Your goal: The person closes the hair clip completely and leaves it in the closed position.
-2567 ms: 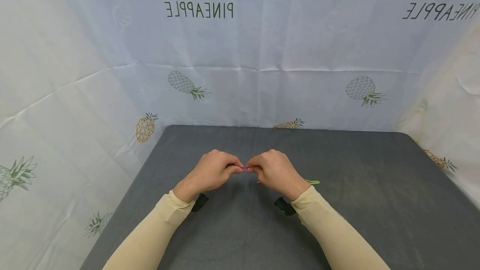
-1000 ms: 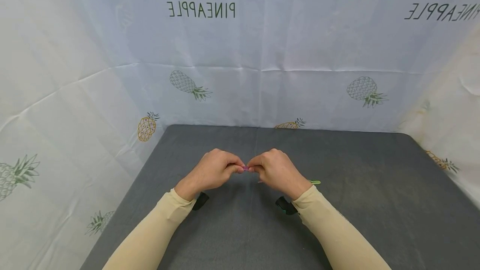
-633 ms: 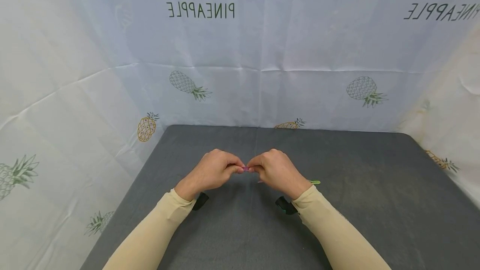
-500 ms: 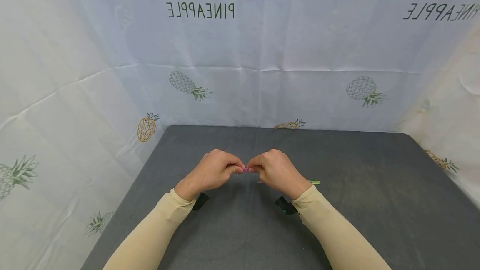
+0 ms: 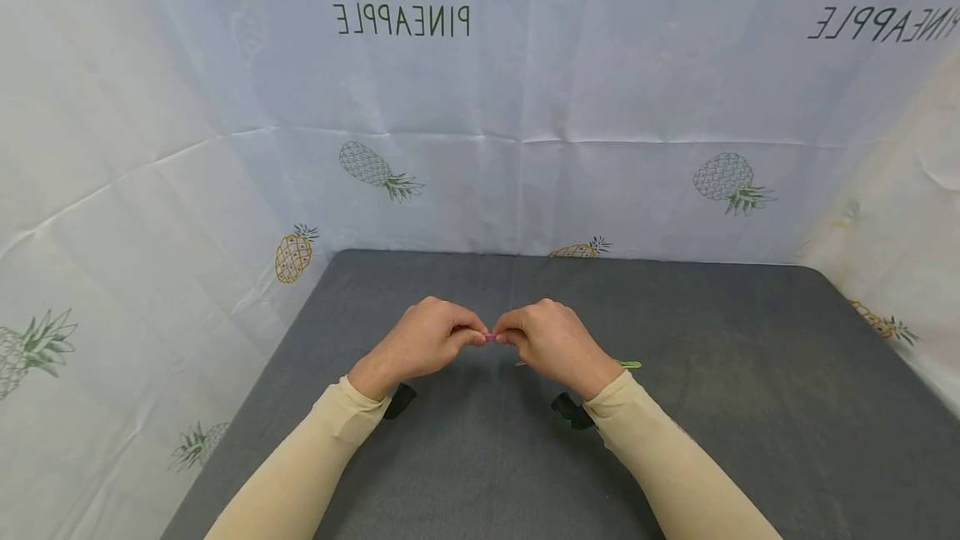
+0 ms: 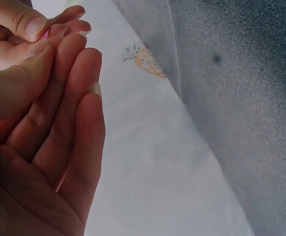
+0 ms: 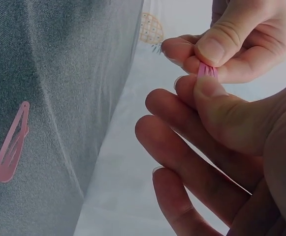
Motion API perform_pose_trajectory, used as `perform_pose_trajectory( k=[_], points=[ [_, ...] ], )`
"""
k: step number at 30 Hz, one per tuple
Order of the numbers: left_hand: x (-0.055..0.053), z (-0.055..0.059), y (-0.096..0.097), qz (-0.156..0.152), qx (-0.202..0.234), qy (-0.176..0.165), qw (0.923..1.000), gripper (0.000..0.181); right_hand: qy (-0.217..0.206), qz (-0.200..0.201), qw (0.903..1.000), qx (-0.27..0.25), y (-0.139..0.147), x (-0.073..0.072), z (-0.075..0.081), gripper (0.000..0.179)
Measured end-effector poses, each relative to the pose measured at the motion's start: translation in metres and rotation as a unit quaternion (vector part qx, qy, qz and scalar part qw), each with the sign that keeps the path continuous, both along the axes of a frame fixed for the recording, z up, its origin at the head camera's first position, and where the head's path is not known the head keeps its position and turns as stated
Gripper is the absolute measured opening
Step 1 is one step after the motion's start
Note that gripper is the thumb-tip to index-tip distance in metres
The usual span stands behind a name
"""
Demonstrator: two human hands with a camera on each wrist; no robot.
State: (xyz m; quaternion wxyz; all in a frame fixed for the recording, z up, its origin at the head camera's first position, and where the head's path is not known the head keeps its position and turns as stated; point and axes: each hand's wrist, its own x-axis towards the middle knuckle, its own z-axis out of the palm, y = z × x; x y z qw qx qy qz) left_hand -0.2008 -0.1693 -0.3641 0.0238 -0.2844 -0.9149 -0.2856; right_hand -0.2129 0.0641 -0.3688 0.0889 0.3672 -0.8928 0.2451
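Note:
Both hands meet over the dark grey table, pinching a small pink snap hair clip (image 5: pixel 491 337) between them. My left hand (image 5: pixel 423 340) grips one end with thumb and fingertips, and my right hand (image 5: pixel 553 344) pinches the other end. In the right wrist view only a short slotted stretch of the held clip (image 7: pixel 207 72) shows between the two thumbs; the fingers cover the rest. The right hand's other fingers are spread and loosely bent. Below it, a second pink snap hair clip (image 7: pixel 4 172) lies on the table, mostly hidden by the right hand in the head view.
A light green looped item (image 5: pixel 632 364) lies on the table beyond the right wrist, partly covered by it. Dark wrist-worn devices (image 5: pixel 401 401) sit under both wrists. A pale pineapple-print curtain (image 5: pixel 465 190) hangs behind the table (image 5: pixel 720 373) and along its sides.
Hardly anything differs: both hands keep their pinch on the pink hair clip in nearly the same spot, with only a slight shift of the fingertips.

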Motion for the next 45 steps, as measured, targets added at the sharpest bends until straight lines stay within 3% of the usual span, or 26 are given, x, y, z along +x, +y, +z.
perform_pose_trajectory(
  k=[10, 24, 45],
  points=[
    [-0.0011, -0.0002, 0.0004, 0.001, -0.003, 0.005, 1.0, 0.012, -0.038, -0.017, 0.9991, -0.009, 0.0005, 0.0006, 0.003, 0.007],
    [-0.0021, -0.0026, 0.0019, 0.013, -0.004, -0.026, 0.9996, 0.012, -0.029, -0.01, 0.9995, -0.002, 0.0001, -0.0004, -0.0012, 0.004],
    [-0.0021, -0.0066, 0.0044, -0.005, 0.013, -0.019, 0.9997, 0.011, -0.057, -0.006, 0.9983, 0.004, -0.0021, -0.0016, -0.0065, 0.007]
  ],
)
